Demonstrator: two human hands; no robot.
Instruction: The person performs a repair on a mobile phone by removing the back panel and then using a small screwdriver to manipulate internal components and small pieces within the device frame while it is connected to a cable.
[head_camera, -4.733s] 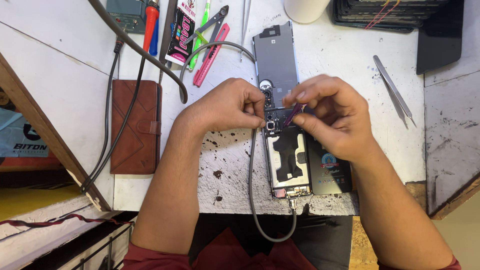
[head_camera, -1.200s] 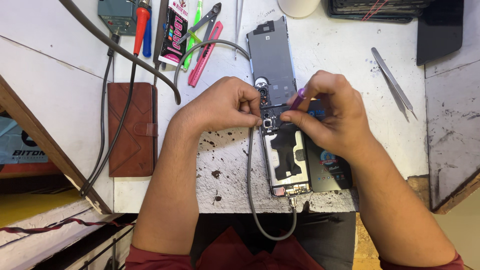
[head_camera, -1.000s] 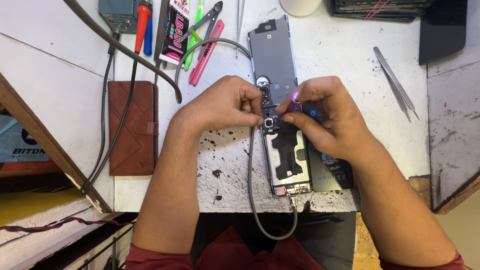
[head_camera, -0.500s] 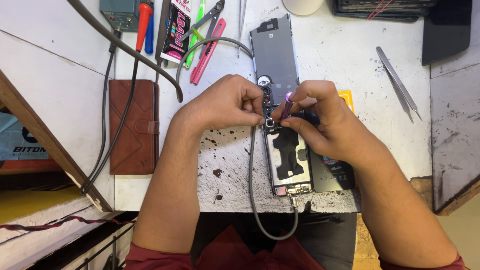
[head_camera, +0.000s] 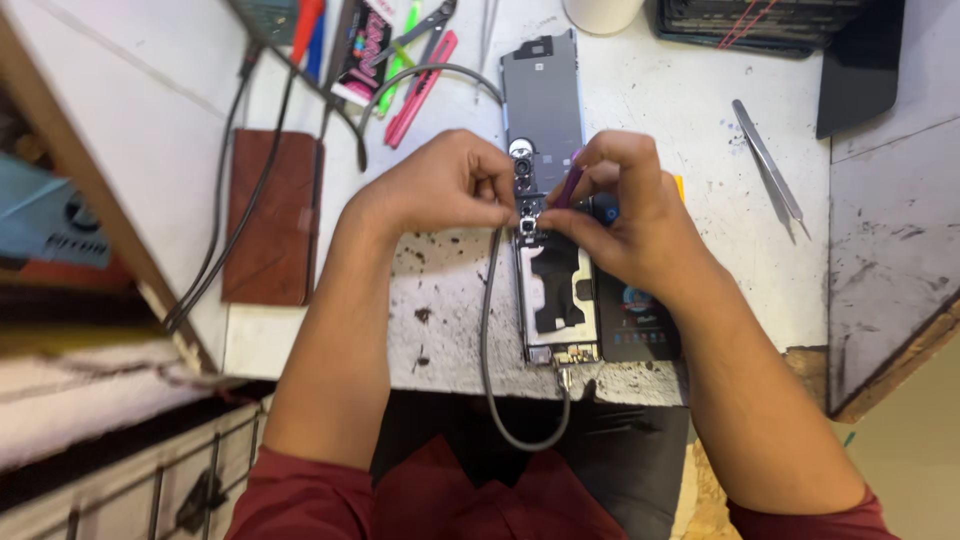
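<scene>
Here, an opened phone lies flat near the front edge of the white desk, with a grey cable plugged into its bottom end and looping off the edge. The left hand has its fingers pressed together, pinching a tiny part at the phone's camera area. The right hand pinches a thin purple tool, its tip down on the same spot. Metal tweezers lie toward the right edge. A brown wallet lies toward the left edge.
</scene>
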